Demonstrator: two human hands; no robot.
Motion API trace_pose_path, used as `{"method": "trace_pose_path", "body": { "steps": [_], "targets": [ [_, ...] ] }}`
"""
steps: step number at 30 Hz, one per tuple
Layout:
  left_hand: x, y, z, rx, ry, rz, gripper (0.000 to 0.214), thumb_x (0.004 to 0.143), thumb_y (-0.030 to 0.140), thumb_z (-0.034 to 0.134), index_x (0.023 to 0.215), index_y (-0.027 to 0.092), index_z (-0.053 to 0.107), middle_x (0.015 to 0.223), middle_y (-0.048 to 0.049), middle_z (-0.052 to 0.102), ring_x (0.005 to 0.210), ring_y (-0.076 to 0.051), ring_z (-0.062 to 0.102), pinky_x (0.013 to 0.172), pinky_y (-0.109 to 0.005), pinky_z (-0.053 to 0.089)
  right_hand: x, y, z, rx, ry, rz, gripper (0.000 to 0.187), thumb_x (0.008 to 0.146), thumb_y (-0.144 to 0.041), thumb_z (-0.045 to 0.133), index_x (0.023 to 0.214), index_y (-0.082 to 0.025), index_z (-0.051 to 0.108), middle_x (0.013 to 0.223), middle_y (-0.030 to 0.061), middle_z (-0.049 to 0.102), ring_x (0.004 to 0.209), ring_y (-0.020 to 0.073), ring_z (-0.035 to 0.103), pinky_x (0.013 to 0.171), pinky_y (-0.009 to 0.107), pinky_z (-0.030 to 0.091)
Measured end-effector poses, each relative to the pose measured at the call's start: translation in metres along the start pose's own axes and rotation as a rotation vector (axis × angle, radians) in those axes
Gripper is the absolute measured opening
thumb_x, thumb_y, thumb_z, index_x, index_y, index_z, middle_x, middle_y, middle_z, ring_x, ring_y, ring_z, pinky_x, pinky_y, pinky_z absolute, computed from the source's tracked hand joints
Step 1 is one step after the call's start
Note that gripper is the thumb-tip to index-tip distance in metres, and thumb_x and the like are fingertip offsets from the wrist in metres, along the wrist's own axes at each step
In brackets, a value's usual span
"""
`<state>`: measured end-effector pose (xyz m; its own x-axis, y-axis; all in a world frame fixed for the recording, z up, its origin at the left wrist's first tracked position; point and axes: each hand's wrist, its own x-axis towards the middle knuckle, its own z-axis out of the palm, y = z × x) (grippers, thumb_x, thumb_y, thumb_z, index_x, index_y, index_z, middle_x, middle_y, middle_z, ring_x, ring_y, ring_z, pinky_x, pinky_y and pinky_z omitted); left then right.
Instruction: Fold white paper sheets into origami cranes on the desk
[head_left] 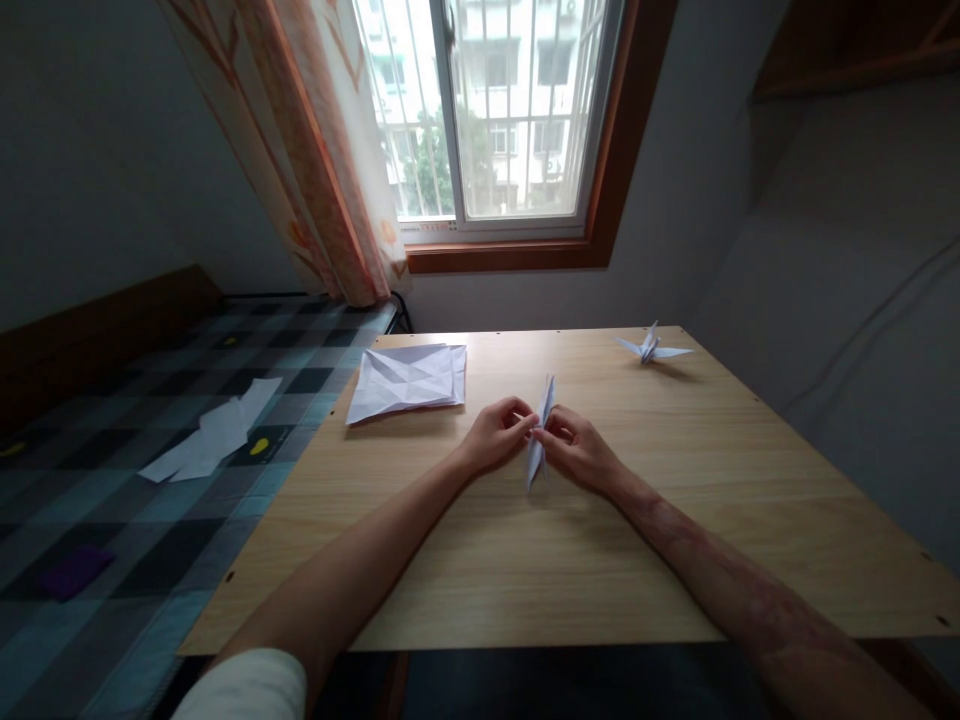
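Observation:
A narrow piece of folded white paper [535, 468] stands on edge between my two hands, just above the middle of the table. My left hand [498, 432] pinches its middle from the left with thumb and fingers. From the right, my right hand [579, 446] pinches the same piece, its fingertips close to those of the left. The paper's pointed ends stick out above and below the fingers. Its middle folds are hidden behind my fingertips.
On the wooden table [465, 560], creased white sheets [409, 380] lie at the back left and a folded paper crane [651, 346] sits at the back right. White paper strips [214, 435] and a purple item [75, 572] rest on the checked bed [150, 530] at the left.

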<state>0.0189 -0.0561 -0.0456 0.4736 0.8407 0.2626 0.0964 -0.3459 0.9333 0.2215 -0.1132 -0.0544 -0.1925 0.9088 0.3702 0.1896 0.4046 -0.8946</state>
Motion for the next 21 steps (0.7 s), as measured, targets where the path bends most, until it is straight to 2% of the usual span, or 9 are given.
{"method": "trace_pose_path", "body": {
  "steps": [3,6,11,15,18,21],
  "targets": [
    [0.0,0.001,-0.001,0.0,-0.071,0.002,0.046,0.097,0.06,0.075,0.098,0.013,0.074,0.085,-0.0055,0.074,0.074,-0.015,0.067,0.063,-0.024,0.048,0.001,-0.004,-0.002,-0.059,-0.021,-0.063,0.028,0.104,-0.049,0.069,0.092,-0.024,0.075,0.102,0.007,0.068,0.097,0.0253,0.063,0.09,0.039,0.054],
    [0.0,0.001,-0.002,-0.021,-0.106,0.0,0.047,0.096,0.06,0.075,0.102,0.013,0.075,0.089,-0.006,0.075,0.076,-0.015,0.067,0.065,-0.024,0.048,0.001,-0.004,-0.004,-0.061,-0.035,-0.066,0.027,0.104,-0.048,0.07,0.092,-0.024,0.076,0.106,0.0078,0.069,0.101,0.0261,0.064,0.091,0.039,0.055],
    [0.001,0.0,-0.004,-0.04,-0.051,0.0,0.044,0.093,0.057,0.078,0.091,0.014,0.072,0.08,-0.0022,0.07,0.07,-0.013,0.062,0.062,-0.022,0.045,0.0,0.005,-0.002,-0.002,0.031,-0.004,0.024,0.1,-0.045,0.073,0.088,-0.025,0.073,0.107,0.0065,0.067,0.102,0.025,0.063,0.091,0.037,0.057],
    [0.001,-0.002,-0.002,-0.109,-0.047,-0.051,0.044,0.092,0.056,0.081,0.097,0.014,0.072,0.075,-0.0009,0.069,0.061,-0.011,0.06,0.055,-0.02,0.042,0.004,0.015,-0.006,0.037,0.071,0.013,0.022,0.099,-0.045,0.073,0.09,-0.025,0.077,0.112,0.0066,0.067,0.104,0.0243,0.065,0.093,0.036,0.056],
    [0.001,-0.001,-0.001,-0.184,-0.055,0.009,0.042,0.091,0.054,0.084,0.096,0.014,0.073,0.1,-0.0076,0.075,0.073,-0.013,0.07,0.063,-0.022,0.055,0.006,0.017,-0.009,0.101,0.064,0.018,0.022,0.095,-0.045,0.076,0.088,-0.024,0.078,0.116,0.0075,0.069,0.11,0.0266,0.067,0.097,0.038,0.056],
    [0.002,0.0,0.0,-0.219,-0.072,0.072,0.04,0.091,0.051,0.086,0.092,0.012,0.075,0.118,-0.0119,0.072,0.086,-0.016,0.075,0.075,-0.027,0.064,0.005,0.016,-0.008,0.204,0.029,0.073,0.023,0.092,-0.046,0.078,0.089,-0.023,0.078,0.112,0.007,0.073,0.105,0.0279,0.069,0.094,0.04,0.056]
  ]
}}
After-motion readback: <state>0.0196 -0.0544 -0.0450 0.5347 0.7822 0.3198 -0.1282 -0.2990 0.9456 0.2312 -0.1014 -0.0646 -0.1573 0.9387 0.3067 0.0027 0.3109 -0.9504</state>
